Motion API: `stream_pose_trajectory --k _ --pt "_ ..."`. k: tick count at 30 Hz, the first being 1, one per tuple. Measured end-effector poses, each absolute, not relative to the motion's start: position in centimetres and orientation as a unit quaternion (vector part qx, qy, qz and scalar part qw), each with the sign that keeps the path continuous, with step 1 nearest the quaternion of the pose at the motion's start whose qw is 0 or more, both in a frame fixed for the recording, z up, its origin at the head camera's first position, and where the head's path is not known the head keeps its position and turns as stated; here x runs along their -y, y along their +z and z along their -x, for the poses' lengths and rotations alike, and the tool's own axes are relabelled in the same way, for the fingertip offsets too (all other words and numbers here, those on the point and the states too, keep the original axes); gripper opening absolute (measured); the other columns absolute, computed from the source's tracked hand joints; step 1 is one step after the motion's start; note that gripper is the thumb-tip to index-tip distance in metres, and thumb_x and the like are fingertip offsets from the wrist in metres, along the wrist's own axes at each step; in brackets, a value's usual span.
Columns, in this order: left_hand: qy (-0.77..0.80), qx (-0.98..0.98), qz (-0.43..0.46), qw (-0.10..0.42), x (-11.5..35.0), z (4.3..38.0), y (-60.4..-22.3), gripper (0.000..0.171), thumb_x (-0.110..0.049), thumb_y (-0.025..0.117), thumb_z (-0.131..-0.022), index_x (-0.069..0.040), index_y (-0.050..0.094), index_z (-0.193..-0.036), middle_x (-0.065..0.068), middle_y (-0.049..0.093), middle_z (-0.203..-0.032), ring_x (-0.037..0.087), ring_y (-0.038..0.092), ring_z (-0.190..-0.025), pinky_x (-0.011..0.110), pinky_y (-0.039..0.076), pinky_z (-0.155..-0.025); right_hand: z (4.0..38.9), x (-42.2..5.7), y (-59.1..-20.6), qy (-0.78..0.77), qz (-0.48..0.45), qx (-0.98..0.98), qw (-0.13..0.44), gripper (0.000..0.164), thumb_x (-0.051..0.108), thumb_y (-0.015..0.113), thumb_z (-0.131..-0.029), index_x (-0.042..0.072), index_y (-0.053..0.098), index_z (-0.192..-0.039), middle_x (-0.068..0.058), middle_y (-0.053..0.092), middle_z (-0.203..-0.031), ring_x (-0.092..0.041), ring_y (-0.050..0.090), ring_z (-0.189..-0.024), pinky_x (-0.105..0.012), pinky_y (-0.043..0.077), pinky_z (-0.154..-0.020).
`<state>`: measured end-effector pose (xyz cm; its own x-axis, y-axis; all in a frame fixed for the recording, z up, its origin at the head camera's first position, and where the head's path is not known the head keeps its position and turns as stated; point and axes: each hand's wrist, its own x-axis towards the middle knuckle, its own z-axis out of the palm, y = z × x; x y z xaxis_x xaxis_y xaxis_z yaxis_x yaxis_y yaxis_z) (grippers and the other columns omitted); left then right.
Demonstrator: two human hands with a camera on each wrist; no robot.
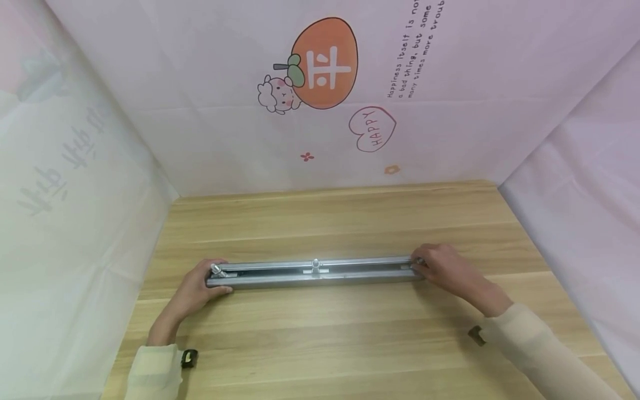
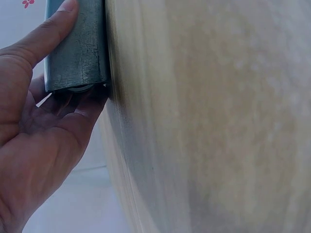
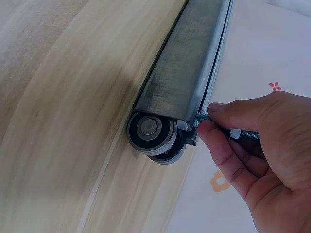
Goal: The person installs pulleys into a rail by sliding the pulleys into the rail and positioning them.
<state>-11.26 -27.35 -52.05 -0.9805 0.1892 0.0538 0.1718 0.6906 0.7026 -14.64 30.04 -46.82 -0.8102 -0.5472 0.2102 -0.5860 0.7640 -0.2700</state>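
A long metal channel track (image 1: 270, 283) lies across the wooden table, its slot facing up. My left hand (image 1: 192, 286) grips its left end, with the thumb (image 2: 58, 24) along the near side and the other fingers round the end and far side. Beside that hand a bolt (image 1: 218, 270) leans out of the slot. Another bolt (image 1: 315, 264) stands upright midway along the track. At the right end, my right hand (image 1: 447, 269) pinches a threaded bolt (image 3: 248, 135) between thumb and fingers. Black-and-silver roller wheels (image 3: 150, 130) below that bolt protrude from the track's end.
The wooden table (image 1: 325, 339) extends on all sides of the track. Behind it hangs a printed pale cloth (image 1: 225, 144), with more cloth at the left and right. A small dark clip (image 1: 189, 358) is at the left sleeve, another dark piece (image 1: 476, 335) at the right sleeve.
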Motion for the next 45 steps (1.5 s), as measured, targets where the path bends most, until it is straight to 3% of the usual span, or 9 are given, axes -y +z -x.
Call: stream_pose_trajectory --k 14,45 --pt "0.377 -0.921 -0.100 0.011 27.6 11.4 -52.3 0.065 -0.026 0.084 -0.070 -0.006 0.059 -0.127 0.018 0.062 -0.120 0.033 0.058 -0.106 0.052 0.045 -0.092 14.7 -28.9 -46.6 0.160 -0.302 0.939 0.030 0.009 0.010 0.074 -0.082 0.008 0.074 -0.091 0.001 0.071 -0.087 -0.006 0.063 -0.073 -0.027 0.054 -0.062" --pt "0.380 -0.919 -0.105 0.010 27.5 11.4 -52.4 0.066 -0.027 0.084 -0.071 -0.006 0.059 -0.128 0.020 0.062 -0.121 0.035 0.058 -0.106 0.054 0.044 -0.092 15.0 -26.9 -46.5 0.167 -0.299 0.940 0.015 0.008 0.013 0.076 -0.081 0.010 0.075 -0.089 0.002 0.071 -0.084 -0.001 0.060 -0.069 -0.022 0.052 -0.060"
